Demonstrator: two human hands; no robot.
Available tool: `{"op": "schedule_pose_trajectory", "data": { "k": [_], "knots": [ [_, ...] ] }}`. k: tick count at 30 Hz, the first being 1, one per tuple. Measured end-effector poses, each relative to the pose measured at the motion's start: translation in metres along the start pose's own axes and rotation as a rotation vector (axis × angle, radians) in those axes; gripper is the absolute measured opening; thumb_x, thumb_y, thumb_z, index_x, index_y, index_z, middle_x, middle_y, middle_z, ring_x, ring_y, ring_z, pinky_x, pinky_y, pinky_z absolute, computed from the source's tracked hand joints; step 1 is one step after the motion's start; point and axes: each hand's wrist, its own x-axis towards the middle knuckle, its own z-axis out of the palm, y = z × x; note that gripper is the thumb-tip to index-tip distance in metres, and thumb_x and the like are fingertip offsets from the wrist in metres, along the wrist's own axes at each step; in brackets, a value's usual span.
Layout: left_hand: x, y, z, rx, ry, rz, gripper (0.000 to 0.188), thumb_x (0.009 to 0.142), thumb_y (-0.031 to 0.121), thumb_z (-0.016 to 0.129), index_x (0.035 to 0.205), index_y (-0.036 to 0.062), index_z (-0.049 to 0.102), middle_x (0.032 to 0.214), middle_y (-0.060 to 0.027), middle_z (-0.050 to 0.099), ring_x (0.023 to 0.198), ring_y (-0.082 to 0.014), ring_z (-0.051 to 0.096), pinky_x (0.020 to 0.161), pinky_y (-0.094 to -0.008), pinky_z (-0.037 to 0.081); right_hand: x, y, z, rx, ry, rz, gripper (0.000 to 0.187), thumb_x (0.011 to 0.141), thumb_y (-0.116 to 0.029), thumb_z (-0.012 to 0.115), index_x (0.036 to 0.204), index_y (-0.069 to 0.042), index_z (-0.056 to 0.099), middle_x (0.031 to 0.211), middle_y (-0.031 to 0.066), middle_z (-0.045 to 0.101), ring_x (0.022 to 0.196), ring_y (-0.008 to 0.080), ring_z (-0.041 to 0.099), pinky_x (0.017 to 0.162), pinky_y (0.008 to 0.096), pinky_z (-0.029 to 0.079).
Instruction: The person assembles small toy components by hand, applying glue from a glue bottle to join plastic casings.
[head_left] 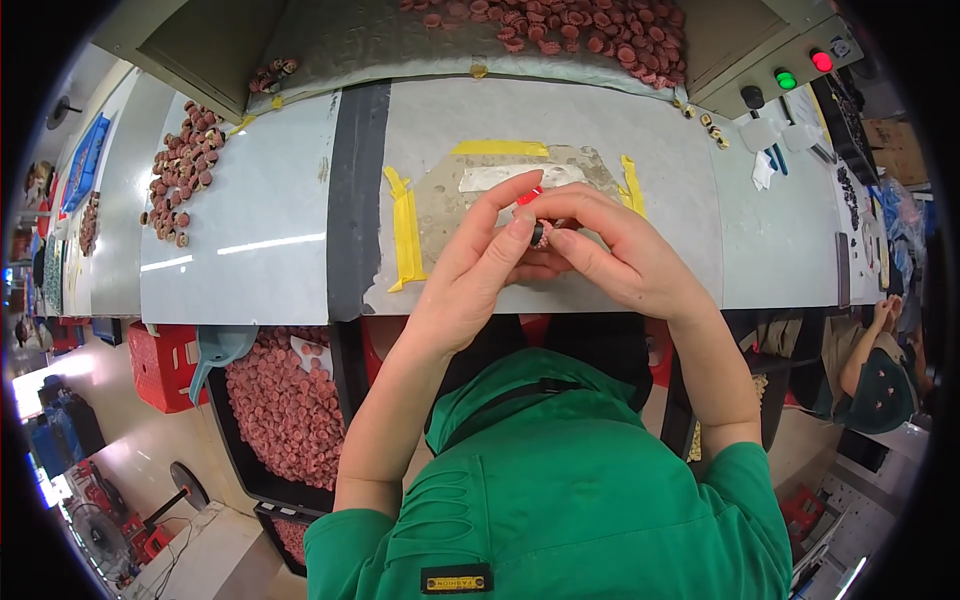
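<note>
Over the middle of the worktable (660, 150), my left hand (478, 258) and my right hand (622, 248) meet fingertip to fingertip. Between them is a small black-and-pink ribbed cap (540, 235), pinched by thumb and fingers on both sides. My fingers cover much of it. Just beyond the fingertips a small red piece (530, 195) shows; whether it touches my hand I cannot tell. Beneath my hands lies a worn grey patch (440, 215) with a whitish strip (480, 180), framed by yellow tape (405, 230).
Loose pink caps (630, 40) lie at the back, under a machine housing with a green button (785, 78). Pink-and-cream pieces (185, 170) are heaped at left. A black crate (250, 470) of pink caps stands below, beside a red basket (160, 365). At far right another person (870, 370) sits.
</note>
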Motion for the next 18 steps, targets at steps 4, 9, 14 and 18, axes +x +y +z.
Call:
{"op": "schedule_pose_trajectory", "data": {
  "k": [4,9,14,18],
  "knots": [
    [0.000,-0.005,-0.001,0.036,0.024,0.045,0.046,0.102,0.027,0.042,0.140,0.0039,0.033,0.115,-0.0107,0.056,0.098,-0.0144,0.061,0.084,-0.0286,0.051,0.000,0.000,0.004,0.093,-0.016,0.057,0.021,0.093,-0.011,0.050,0.111,-0.003,0.057,0.103,0.0095,0.057,0.094,0.0224,0.056,0.082,0.0322,0.046],
    [0.001,-0.007,-0.003,0.048,-0.004,0.065,0.044,0.101,0.027,0.044,0.138,0.0050,0.036,0.121,-0.0094,0.054,0.103,-0.0142,0.058,0.085,-0.0289,0.050,-0.001,0.000,0.005,0.154,-0.006,0.065,0.020,0.093,-0.010,0.049,0.110,-0.003,0.057,0.103,0.0091,0.057,0.095,0.0223,0.056,0.083,0.0321,0.046],
    [0.004,-0.005,-0.003,0.047,-0.004,0.031,0.042,0.101,0.024,0.044,0.138,0.0055,0.036,0.125,-0.0089,0.052,0.107,-0.0143,0.056,0.087,-0.0298,0.049,-0.001,0.003,0.006,0.085,0.058,0.017,0.020,0.094,-0.010,0.049,0.111,-0.004,0.058,0.107,0.0096,0.058,0.097,0.0229,0.057,0.085,0.0321,0.046],
    [-0.005,0.016,-0.003,0.254,-0.016,0.115,0.041,0.094,0.006,0.053,0.133,0.0033,0.043,0.110,-0.0078,0.059,0.095,-0.0120,0.058,0.085,-0.0245,0.048,-0.007,0.002,-0.016,0.020,0.072,0.076,0.019,0.095,-0.009,0.048,0.108,-0.002,0.061,0.103,0.0080,0.061,0.095,0.0181,0.058,0.085,0.0292,0.046]
  ]
}}
